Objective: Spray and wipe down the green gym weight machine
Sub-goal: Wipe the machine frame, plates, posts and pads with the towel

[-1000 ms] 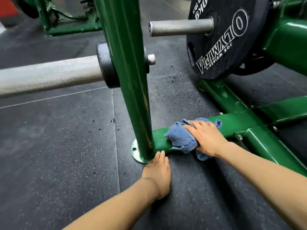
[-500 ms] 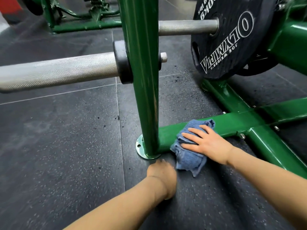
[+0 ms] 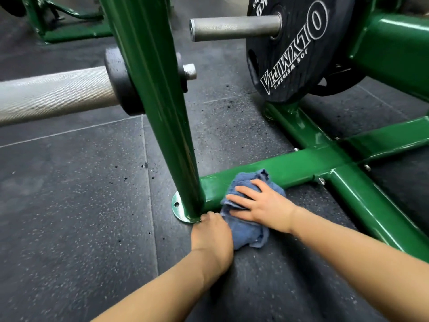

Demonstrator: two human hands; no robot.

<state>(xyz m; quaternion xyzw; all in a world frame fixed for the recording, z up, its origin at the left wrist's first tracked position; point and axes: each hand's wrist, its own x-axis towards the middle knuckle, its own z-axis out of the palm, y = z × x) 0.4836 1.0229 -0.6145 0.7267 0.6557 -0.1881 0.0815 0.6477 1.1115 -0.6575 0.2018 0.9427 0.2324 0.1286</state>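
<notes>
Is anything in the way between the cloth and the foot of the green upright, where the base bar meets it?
The left hand rests on the floor at the upright's foot, beside the blue cloth pressed by the right hand on the base bar. The short stretch of bar up to the upright looks bare.

A gym: speckled black rubber floor tiles (image 3: 69, 205), a green steel machine frame (image 3: 313, 163), a knurled bar (image 3: 53, 94) at left, and a black weight plate (image 3: 299, 47) far right.
</notes>
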